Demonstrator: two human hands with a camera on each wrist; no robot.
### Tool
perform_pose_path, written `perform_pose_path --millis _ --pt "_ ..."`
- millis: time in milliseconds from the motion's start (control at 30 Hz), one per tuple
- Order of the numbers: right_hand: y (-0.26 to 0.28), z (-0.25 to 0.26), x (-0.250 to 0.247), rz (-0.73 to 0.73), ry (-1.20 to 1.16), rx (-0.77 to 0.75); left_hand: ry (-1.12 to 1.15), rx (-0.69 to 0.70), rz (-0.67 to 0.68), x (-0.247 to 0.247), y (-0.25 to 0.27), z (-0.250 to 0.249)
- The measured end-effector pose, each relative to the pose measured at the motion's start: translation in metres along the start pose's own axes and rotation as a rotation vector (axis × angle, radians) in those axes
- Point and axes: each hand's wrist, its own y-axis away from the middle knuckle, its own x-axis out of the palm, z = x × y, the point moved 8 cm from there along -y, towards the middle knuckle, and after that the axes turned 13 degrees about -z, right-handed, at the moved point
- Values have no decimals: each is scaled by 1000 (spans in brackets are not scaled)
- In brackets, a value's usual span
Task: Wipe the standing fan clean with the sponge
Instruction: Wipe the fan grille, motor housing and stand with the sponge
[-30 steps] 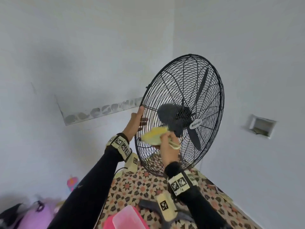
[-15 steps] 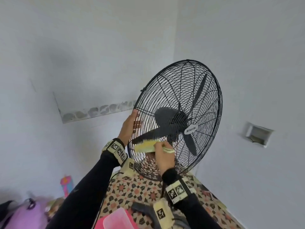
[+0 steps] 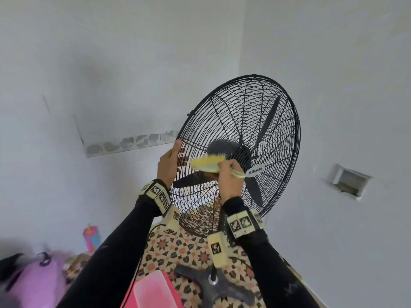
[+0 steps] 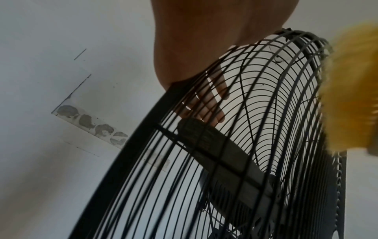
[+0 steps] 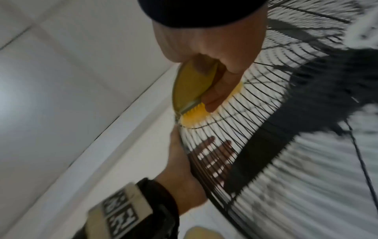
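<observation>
From the head view, the room is a corner of pale, plain walls (image 3: 111, 63). A strip of exposed grey patches (image 3: 131, 141) runs along the left wall, and a small rectangular recess (image 3: 348, 182) is cut into the right wall. The floor (image 3: 178, 247) carries a star-patterned tile in black, cream and terracotta. A pink plastic tub (image 3: 153, 290) sits low in the frame, and a purple bag (image 3: 37, 283) and a small colourful bottle (image 3: 91, 237) lie at the lower left. The standing fan (image 3: 240, 138) rises from a grey cross-shaped base (image 3: 213, 283); its black wire cage is tilted back, dark blades and a "Nikachi" badge showing inside. The left hand (image 3: 169, 165) grips the cage's left rim, fingers curled behind the wires. The right hand (image 3: 229, 176) is closed around the handle of the sponge (image 3: 205, 164), a pale yellow bristled cleaning tool, which lies against the front grille just left of the hub.

From the left wrist, the palm of the left hand (image 4: 194, 40) presses the thick black rim, its fingers (image 4: 210, 103) seen through the wires behind the cage. The sponge (image 4: 351, 90) shows as a blurred yellow mass on the grille at the right edge.

From the right wrist, the right hand (image 5: 210, 53) clasps the sponge (image 5: 192, 87), its yellow bristles touching the wires near the rim. Below, the left hand (image 5: 184, 169) holds the cage edge. The fan (image 5: 286, 129) is smeared with blur here.
</observation>
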Motion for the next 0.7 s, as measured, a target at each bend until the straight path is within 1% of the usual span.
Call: perform_pose_path --millis 33,67,133,167,200,233,333,367,433,500,533,567,667,700 --pt "0 -2 1 8 0 20 -1 -4 -10 0 -1 0" --pt "6 -14 0 34 51 36 -1 -1 -12 0 -1 0" --pt "25 -42 -5 148 196 65 -6 4 -8 -4 0 0" --pt "30 -48 -8 188 210 93 -8 4 -7 -6 2 0" --pt "27 -48 -8 189 156 134 -10 7 -8 -6 3 0" --pt "19 -37 -7 162 98 145 -9 8 -13 -6 5 -1" --pt "-8 -2 4 59 -82 81 -10 16 -23 -3 8 -4" --pt "-5 0 6 45 -83 72 -8 19 -26 -2 9 -5" --pt "12 -23 0 84 25 98 -2 8 -17 -2 9 -5" --pt "32 -53 -12 202 148 160 4 -9 -14 -5 9 -3" --pt "31 -60 -18 220 152 177 8 -6 -15 -6 11 -2" --pt "23 -54 -23 197 114 164 14 4 -23 -6 12 -3" --pt "-23 -17 -24 20 -57 11 7 36 -41 -4 15 -7" --pt "-31 -14 -22 -15 -78 7 -3 39 -41 -2 14 -8"
